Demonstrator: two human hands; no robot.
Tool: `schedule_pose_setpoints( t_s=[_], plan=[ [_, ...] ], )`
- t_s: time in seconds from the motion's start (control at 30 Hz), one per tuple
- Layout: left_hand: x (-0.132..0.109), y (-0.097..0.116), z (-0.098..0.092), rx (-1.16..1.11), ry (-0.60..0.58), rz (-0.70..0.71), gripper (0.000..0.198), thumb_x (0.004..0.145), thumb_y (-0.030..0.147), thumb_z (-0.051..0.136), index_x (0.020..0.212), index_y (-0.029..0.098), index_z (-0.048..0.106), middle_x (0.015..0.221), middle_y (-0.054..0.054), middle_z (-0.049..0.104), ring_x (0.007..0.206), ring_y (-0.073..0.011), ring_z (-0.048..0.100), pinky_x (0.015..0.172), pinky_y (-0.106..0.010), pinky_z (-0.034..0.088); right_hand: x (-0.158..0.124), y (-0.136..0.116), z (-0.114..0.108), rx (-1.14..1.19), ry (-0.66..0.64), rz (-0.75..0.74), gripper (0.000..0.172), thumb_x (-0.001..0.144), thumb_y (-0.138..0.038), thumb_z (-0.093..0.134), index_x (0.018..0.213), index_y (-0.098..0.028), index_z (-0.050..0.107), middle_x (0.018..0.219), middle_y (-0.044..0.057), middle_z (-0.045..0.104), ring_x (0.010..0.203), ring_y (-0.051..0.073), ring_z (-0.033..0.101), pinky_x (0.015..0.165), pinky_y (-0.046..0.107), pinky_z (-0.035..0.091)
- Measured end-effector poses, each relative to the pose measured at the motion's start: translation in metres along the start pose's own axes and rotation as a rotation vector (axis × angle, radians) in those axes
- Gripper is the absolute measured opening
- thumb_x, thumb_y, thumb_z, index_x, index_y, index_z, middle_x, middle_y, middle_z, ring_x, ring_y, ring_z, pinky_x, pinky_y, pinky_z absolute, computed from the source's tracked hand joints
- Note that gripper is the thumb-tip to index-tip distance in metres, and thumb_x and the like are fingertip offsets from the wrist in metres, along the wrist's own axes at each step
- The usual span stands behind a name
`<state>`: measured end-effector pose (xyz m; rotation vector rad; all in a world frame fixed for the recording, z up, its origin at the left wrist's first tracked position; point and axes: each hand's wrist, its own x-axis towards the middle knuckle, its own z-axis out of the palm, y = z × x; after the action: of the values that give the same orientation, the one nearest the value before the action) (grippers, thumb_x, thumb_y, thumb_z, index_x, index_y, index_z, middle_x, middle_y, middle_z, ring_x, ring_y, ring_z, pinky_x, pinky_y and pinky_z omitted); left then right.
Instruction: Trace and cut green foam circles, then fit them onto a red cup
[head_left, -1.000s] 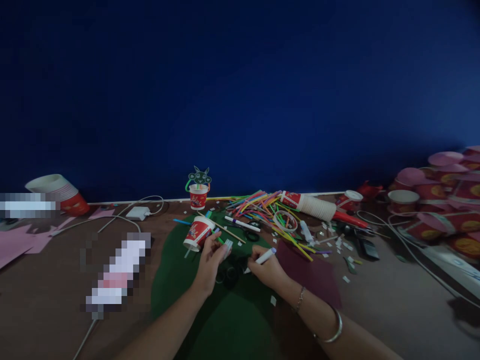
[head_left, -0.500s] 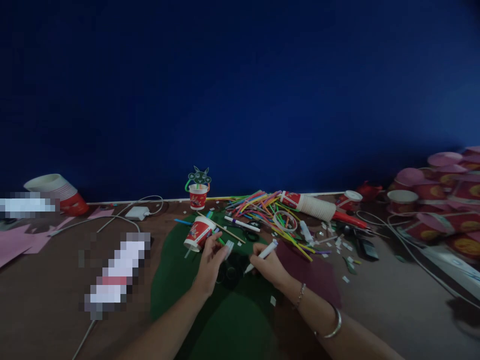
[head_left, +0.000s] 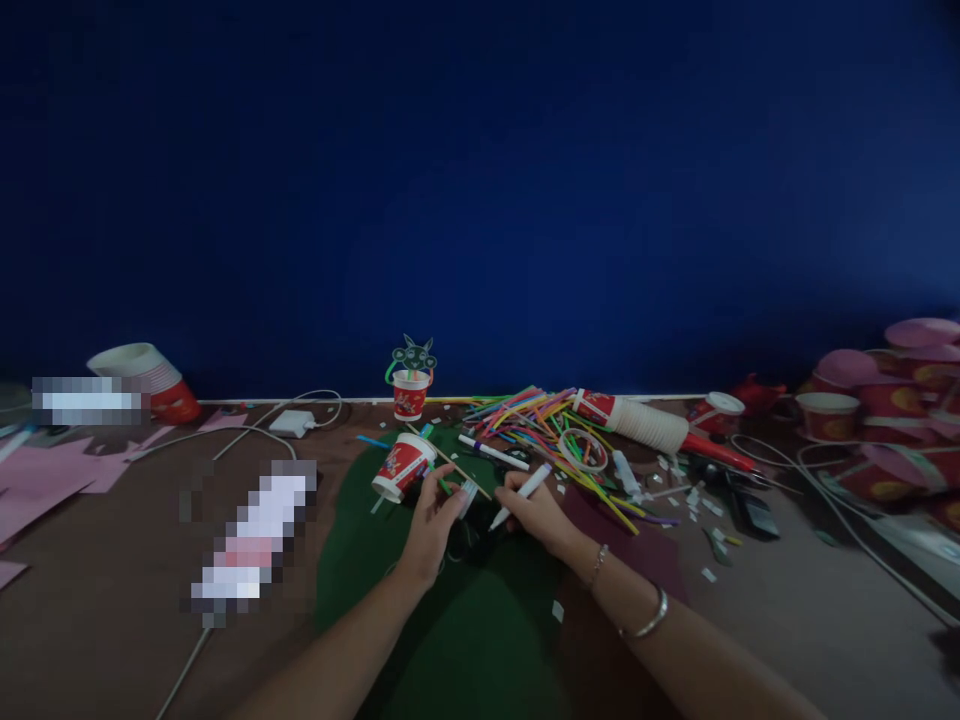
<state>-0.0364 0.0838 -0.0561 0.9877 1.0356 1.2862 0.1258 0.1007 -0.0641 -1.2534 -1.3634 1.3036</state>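
At the near edge, both forearms come in over a green sheet [head_left: 457, 650] on the brown table [head_left: 112, 620]; the right arm wears a bracelet [head_left: 600, 565] and a bangle [head_left: 651, 615]. A small white scrap [head_left: 557, 610] lies near the right forearm.

The dark piece [head_left: 463, 540] sits between the two hands, just right of the left hand [head_left: 435, 515] and left of the right hand [head_left: 536, 512]; its outline is hard to make out against the green. The left hand has its fingers bent and thumb beside a pale strip [head_left: 469, 492]; whether it grips anything firmly I cannot tell. The right hand is closed around a white marker [head_left: 534, 482], its tip slanting down toward the dark piece; whether they touch is unclear.

A maroon sheet [head_left: 637, 545] lies beyond the right forearm. Past the left fingers, a red-and-white cup [head_left: 405, 465] lies tilted, with a thin stick [head_left: 450, 462] beside it. Next come a second marker [head_left: 491, 452] and a heap of coloured straws [head_left: 517, 420]. Farther back, another cup [head_left: 410, 400] stands upright beneath a dark animal cutout [head_left: 415, 357], before a blue wall [head_left: 480, 200].
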Motion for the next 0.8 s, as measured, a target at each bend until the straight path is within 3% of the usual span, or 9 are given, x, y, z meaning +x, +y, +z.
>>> schedule_pose_setpoints(
  t_s=[0.1, 0.27, 0.37, 0.47, 0.63, 0.8],
  plan=[
    [0.0, -0.001, 0.0, 0.008, 0.014, 0.003, 0.044, 0.068, 0.033, 0.066, 0.109, 0.022, 0.053, 0.081, 0.001, 0.055, 0.073, -0.0132, 0.055, 0.072, -0.027, 0.044, -0.012, -0.002, -0.004, -0.036, 0.027, -0.026, 0.024, 0.074, -0.036, 0.054, 0.062, -0.019, 0.043, 0.041, -0.008, 0.046, 0.035, 0.008, 0.048, 0.031, 0.013, 0.026],
    [0.0, -0.003, -0.001, 0.0, 0.011, -0.009, 0.043, 0.069, 0.033, 0.065, 0.109, 0.024, 0.053, 0.081, 0.002, 0.055, 0.072, -0.0125, 0.055, 0.071, -0.026, 0.044, -0.022, 0.0, -0.005, -0.009, -0.134, -0.047, 0.027, 0.079, -0.046, 0.05, 0.079, -0.019, 0.047, 0.058, -0.003, 0.058, 0.051, 0.014, 0.062, 0.03, 0.014, 0.028],
    [0.001, -0.005, -0.002, -0.014, 0.003, -0.013, 0.044, 0.07, 0.032, 0.064, 0.111, 0.023, 0.052, 0.084, 0.001, 0.055, 0.077, -0.014, 0.057, 0.074, -0.027, 0.044, -0.019, 0.002, -0.008, -0.087, 0.015, -0.102, 0.025, 0.08, -0.044, 0.048, 0.076, -0.019, 0.049, 0.061, -0.001, 0.058, 0.053, 0.013, 0.061, 0.033, 0.015, 0.032],
    [0.002, -0.005, -0.002, -0.025, 0.014, -0.011, 0.045, 0.068, 0.032, 0.066, 0.11, 0.023, 0.053, 0.084, 0.001, 0.056, 0.078, -0.0146, 0.057, 0.073, -0.027, 0.044, -0.016, 0.002, -0.011, -0.093, 0.173, -0.197, 0.023, 0.081, -0.04, 0.049, 0.073, -0.018, 0.05, 0.065, 0.0, 0.058, 0.057, 0.012, 0.058, 0.045, 0.019, 0.042],
    [0.001, -0.002, -0.001, -0.012, 0.026, -0.017, 0.045, 0.067, 0.034, 0.067, 0.109, 0.024, 0.054, 0.08, 0.002, 0.055, 0.07, -0.0119, 0.055, 0.065, -0.023, 0.043, -0.022, -0.003, -0.009, 0.005, -0.022, -0.11, 0.023, 0.08, -0.041, 0.048, 0.072, -0.019, 0.049, 0.057, -0.002, 0.058, 0.051, 0.013, 0.057, 0.04, 0.019, 0.035],
    [0.0, 0.0, 0.0, -0.012, 0.031, -0.049, 0.047, 0.065, 0.036, 0.067, 0.109, 0.024, 0.054, 0.084, 0.001, 0.056, 0.075, -0.0147, 0.059, 0.068, -0.026, 0.046, -0.021, 0.001, -0.005, -0.138, -0.069, -0.179, 0.014, 0.072, -0.026, 0.056, 0.063, -0.019, 0.048, 0.051, -0.005, 0.053, 0.047, 0.01, 0.049, 0.045, 0.019, 0.035]
  ],
)
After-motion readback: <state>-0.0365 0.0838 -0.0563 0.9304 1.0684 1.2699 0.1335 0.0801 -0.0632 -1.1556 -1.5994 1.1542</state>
